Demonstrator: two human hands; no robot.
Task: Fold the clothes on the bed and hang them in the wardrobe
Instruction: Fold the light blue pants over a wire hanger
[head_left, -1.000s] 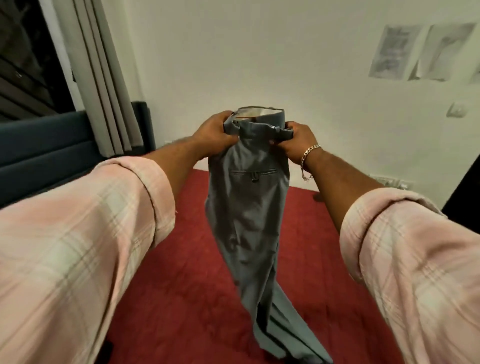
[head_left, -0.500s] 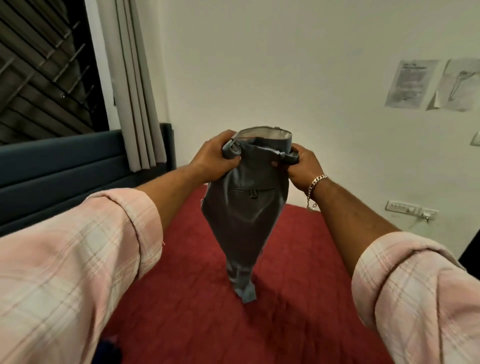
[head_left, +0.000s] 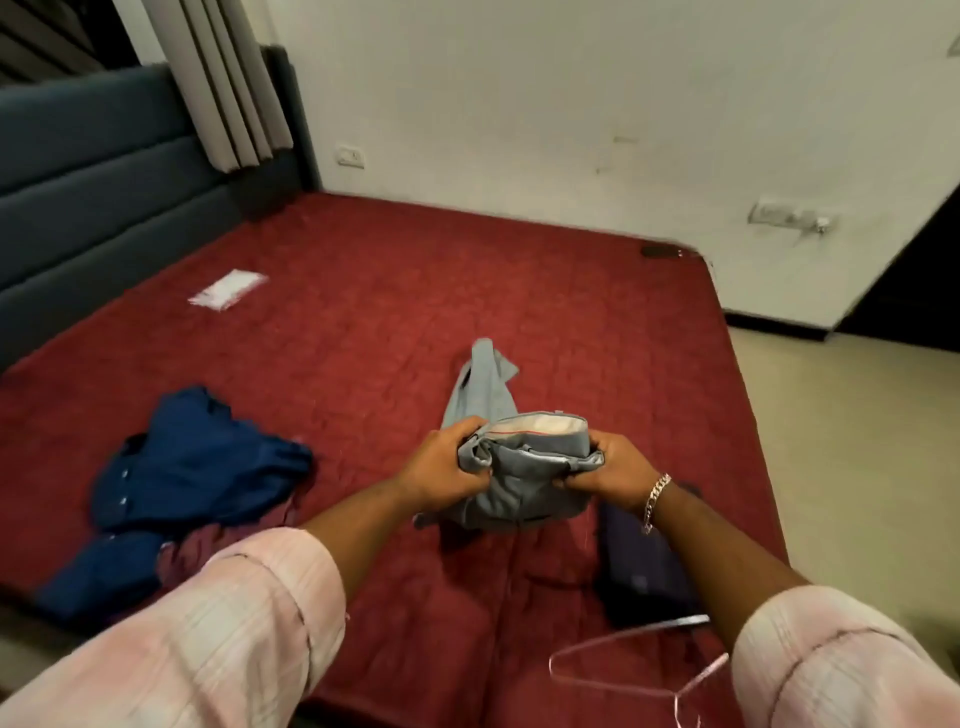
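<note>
- The left hand (head_left: 448, 467) has its fingers curled tight round the left end of the waistband of the grey trousers (head_left: 524, 467), bunching the cloth there.
- The right hand (head_left: 610, 467) grips the waistband's right end, thumb on top and fingers tucked under; a chain bracelet (head_left: 655, 499) sits on that wrist.
- Between the two hands the waistband is pulled across, its pale lining facing up.
- The trousers lie low over the red bed (head_left: 363, 338); the seat hangs just under the hands and the legs trail away from the person across the cover.
- Left of the trousers, well apart from them, a crumpled blue shirt (head_left: 192, 462) lies on the bed, with a maroon garment (head_left: 218, 543) touching its near edge.
- Just right of the trousers, under the right forearm, lies a dark garment (head_left: 641, 566).
- Nearer the person than the dark garment, a clear hanger (head_left: 623, 670) rests on the bed.
- Far left of the trousers, near the blue headboard (head_left: 93, 197), lies a white packet (head_left: 228, 289).
- Both forearms come out of rolled pink checked sleeves (head_left: 234, 623).
</note>
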